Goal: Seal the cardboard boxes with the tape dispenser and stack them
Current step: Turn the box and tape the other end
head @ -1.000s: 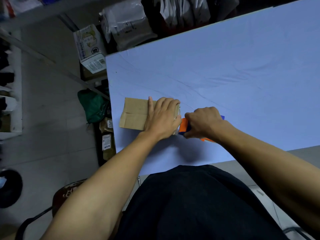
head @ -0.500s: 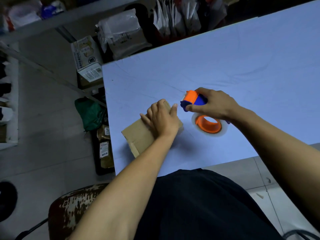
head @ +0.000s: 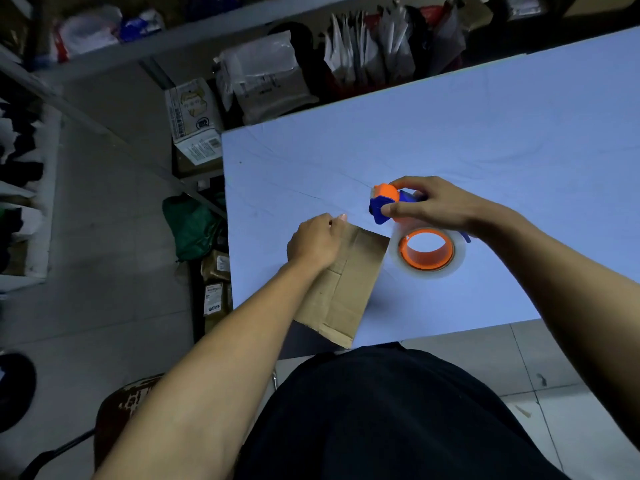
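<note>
While the left hand (head: 317, 242) grips its far corner, the plain brown cardboard box (head: 341, 289) lies flat on the bench (head: 450, 133). Just right of the box, the right hand (head: 436, 204) pinches the orange-and-blue tape dispenser (head: 408, 226); no readable writing on either.

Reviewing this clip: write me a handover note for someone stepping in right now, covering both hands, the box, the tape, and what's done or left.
Left hand: grips the far end of the cardboard box.
Right hand: holds the tape dispenser just above the table, off the box.
Box lies flat at the table's near edge, partly overhanging it; the tape roll is right beside it.
Done: cannot tell whether the seam showing carries tape.
Left: check and finish sealing, then stack; only this one box is on the table.
</note>
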A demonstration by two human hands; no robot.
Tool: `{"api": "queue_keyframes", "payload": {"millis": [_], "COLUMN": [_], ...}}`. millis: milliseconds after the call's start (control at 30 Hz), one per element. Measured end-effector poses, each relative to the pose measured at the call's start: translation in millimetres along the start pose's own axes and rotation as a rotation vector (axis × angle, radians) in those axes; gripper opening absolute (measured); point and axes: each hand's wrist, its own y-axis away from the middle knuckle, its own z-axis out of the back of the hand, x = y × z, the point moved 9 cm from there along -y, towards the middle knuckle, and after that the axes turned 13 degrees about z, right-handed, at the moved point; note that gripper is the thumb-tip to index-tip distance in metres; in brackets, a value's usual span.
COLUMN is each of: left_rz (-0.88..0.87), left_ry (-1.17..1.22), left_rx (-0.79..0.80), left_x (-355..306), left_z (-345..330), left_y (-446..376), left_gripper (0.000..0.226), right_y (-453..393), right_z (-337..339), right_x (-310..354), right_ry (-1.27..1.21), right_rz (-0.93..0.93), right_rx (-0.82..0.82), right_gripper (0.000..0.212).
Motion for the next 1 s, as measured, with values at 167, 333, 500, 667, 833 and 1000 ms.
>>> {"api": "queue_keyframes", "payload": {"millis": [167, 333, 500, 667, 833, 1000], "left_rz": [-0.024, 0.319, 0.344, 0.275, 0.177, 0.1], "left_ry": [0.516, 0.692, 0.803, 0.816, 0.667, 0.537], "left_rx": [-0.029, 0.574, 0.668, 0.601, 0.52, 0.472], "left_x": [-24, -37, -44, -48, -54, -62], "left_z": [39, 14, 13, 22, 31, 37], "left_y": [8, 22, 22, 13, 2, -8], "left_gripper": [0.032, 0.049, 0.027, 0.015, 0.014, 0.013], "right_y": [2, -1, -7, -12, -15, -20], "right_z": [8, 13, 17, 19, 19, 15], "right_x": [12, 25, 30, 35, 34, 32], "right_ry": [0.0, 0.031, 0.06, 0.138, 0.341, 0.574], "right_rz": [0.054, 0.109, 0.127, 0.133, 0.126, 0.165], "right_rx": [-0.016, -0.039, -0.046, -0.029, 0.022, 0.114], "right_gripper": [0.028, 0.03, 0.03, 0.044, 0.055, 0.079]}}
